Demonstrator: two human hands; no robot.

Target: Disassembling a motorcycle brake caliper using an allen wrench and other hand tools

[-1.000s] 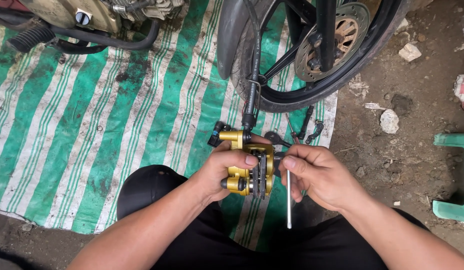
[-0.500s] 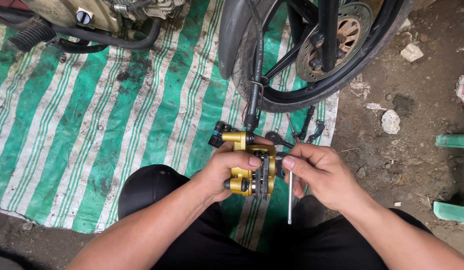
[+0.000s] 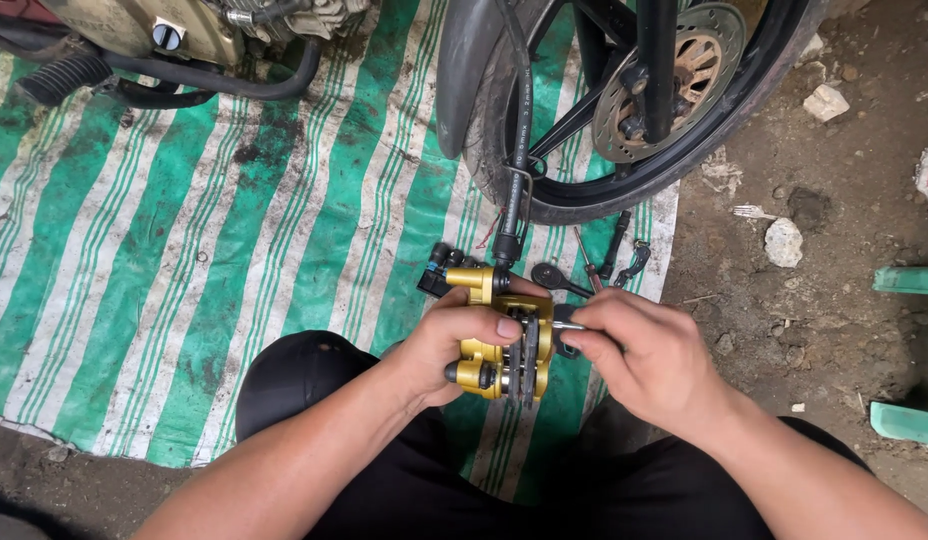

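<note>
My left hand [image 3: 449, 345] grips a gold brake caliper [image 3: 481, 368] above my lap, thumb across its top near the dark brake pads [image 3: 527, 350]. A black hose [image 3: 514, 170] runs from the caliper up along the front wheel [image 3: 729, 125]. My right hand [image 3: 639, 355] is closed on a thin metal key [image 3: 570, 325]. Its short visible end touches the caliper's right side, and the rest is hidden in my fingers.
A green-and-white striped tarp [image 3: 184, 250] covers the ground. The wheel's brake disc [image 3: 689, 65] is at the top right and the engine [image 3: 174, 35] at the top left. Small tools [image 3: 589, 270] lie by the tyre. A green plastic stool [image 3: 909, 350] and stones [image 3: 784, 242] sit on the dirt at the right.
The key's long shaft, which hung straight down from my right hand, no longer shows below it. The right hand has turned against the caliper. The left hand keeps its grip.
</note>
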